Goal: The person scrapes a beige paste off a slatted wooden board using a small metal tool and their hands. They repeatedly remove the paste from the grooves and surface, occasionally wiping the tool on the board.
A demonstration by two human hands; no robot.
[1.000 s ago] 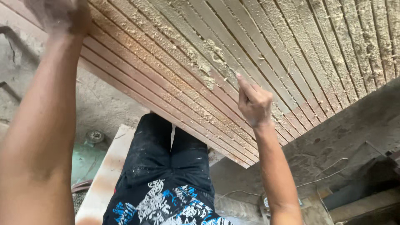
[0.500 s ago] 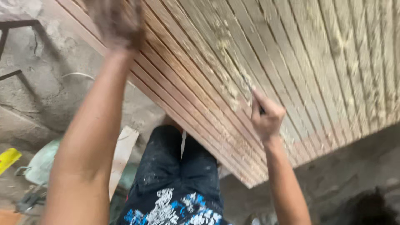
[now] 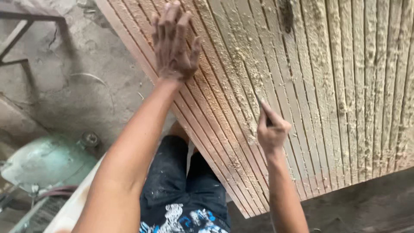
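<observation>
Sawdust (image 3: 248, 82) lies thick in the grooves of the slatted wooden board (image 3: 336, 95) slanting above our knees. Our left hand (image 3: 174, 43) rests flat on it, fingers spread and open, holding nothing. Our right hand (image 3: 271, 129) is curled shut around a small dark tool (image 3: 264, 113), its tip touching a groove. Below sit dark shorts (image 3: 181, 194), with a green tank (image 3: 47, 162) to the left on the concrete floor (image 3: 86, 86).

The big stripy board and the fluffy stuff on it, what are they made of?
The grooved board looks like wood or wood fibreboard: tan, matte, unpainted, cut with long straight grooves. The fluffy stuff looks like sawdust, pale crumbs piled along the grooves. The left hand lies flat on the board.
</observation>
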